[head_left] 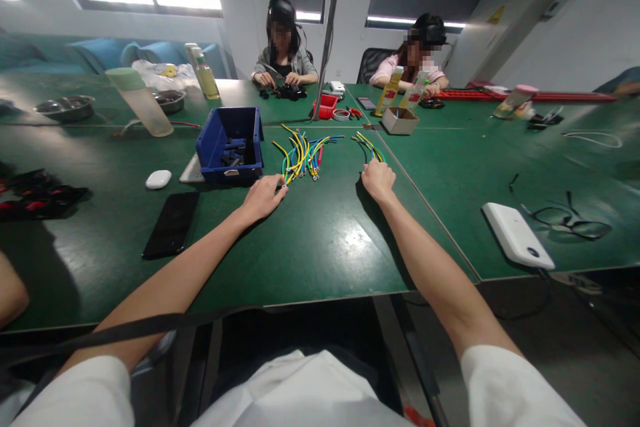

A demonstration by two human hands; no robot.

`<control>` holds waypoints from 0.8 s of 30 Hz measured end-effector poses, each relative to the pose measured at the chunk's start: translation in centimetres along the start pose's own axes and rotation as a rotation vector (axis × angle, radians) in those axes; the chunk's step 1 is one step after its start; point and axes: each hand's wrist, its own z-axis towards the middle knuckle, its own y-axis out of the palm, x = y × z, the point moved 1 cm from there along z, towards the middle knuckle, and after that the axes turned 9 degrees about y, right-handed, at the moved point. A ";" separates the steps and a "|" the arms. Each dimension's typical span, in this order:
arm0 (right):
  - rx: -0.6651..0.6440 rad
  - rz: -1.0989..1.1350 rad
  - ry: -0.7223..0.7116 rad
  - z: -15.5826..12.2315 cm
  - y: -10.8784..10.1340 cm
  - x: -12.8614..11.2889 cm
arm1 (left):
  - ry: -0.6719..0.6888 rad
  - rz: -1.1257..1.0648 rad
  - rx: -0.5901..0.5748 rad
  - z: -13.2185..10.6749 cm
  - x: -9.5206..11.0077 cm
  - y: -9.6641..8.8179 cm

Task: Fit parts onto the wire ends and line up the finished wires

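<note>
My left hand (pixel 263 195) lies on the green table (pixel 310 240), fingers together, its fingertips touching the near end of a bundle of yellow, green, blue and red wires (pixel 301 152). My right hand (pixel 378 179) is curled closed at the near end of a smaller bunch of yellow-green wires (pixel 369 145); whether it grips them is hidden. A blue plastic bin (pixel 231 143) holding dark parts stands just left of the wire bundle.
A black phone (pixel 171 223) and a white oval case (pixel 159 179) lie at left. A white power bank (pixel 517 235) and eyeglasses (pixel 570 220) lie at right. Two people sit working across the table, with bottles, a red tray (pixel 325 105) and a cardboard box (pixel 399 120).
</note>
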 end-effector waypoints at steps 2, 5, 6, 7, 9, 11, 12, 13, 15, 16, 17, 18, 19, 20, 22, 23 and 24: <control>0.000 -0.002 0.011 0.0 -0.1 0.0 | -0.001 -0.002 -0.002 0.0 0.0 0.0; 0.004 -0.008 0.031 0.1 -0.1 0.1 | -0.001 -0.003 -0.008 0.0 0.1 -0.1; 0.004 -0.010 0.037 0.1 -0.2 0.2 | -0.001 -0.005 -0.009 0.0 0.1 -0.2; 0.005 -0.012 0.041 0.1 -0.2 0.2 | -0.002 -0.006 -0.011 0.0 0.1 -0.2; -0.001 -0.018 0.048 0.1 -0.2 0.3 | -0.006 -0.007 -0.014 0.0 0.3 -0.3; -0.015 -0.025 0.057 0.1 -0.2 0.4 | -0.008 -0.006 -0.013 0.0 0.4 -0.4; -0.020 -0.029 0.062 0.1 -0.2 0.4 | -0.006 -0.005 -0.012 0.0 0.4 -0.4; -0.022 -0.032 0.067 0.1 -0.2 0.4 | -0.004 -0.005 -0.011 0.0 0.4 -0.5; -0.020 -0.038 0.071 0.0 -0.2 0.4 | -0.002 -0.007 -0.010 0.0 0.5 -0.5; -0.016 -0.041 0.068 0.0 -0.2 0.3 | -0.004 -0.007 -0.011 0.0 0.5 -0.5; -0.015 -0.043 0.065 0.0 -0.2 0.3 | -0.006 -0.007 -0.011 0.0 0.5 -0.5; -0.013 -0.046 0.062 0.0 -0.2 0.3 | -0.008 -0.007 -0.011 0.1 0.5 -0.5; -0.010 -0.049 0.060 0.0 -0.3 0.2 | -0.009 -0.007 -0.009 0.1 0.5 -0.5; -0.005 -0.051 0.059 0.0 -0.3 0.2 | -0.009 -0.007 -0.007 0.1 0.5 -0.5; 0.005 -0.053 0.063 -0.1 -0.4 0.2 | -0.011 -0.005 -0.006 0.1 0.5 -0.5; 0.008 -0.052 0.066 -0.1 -0.5 0.2 | -0.013 -0.005 -0.008 0.0 0.5 -0.5; 0.009 -0.049 0.072 -0.1 -0.6 0.2 | -0.016 -0.005 -0.009 0.0 0.5 -0.5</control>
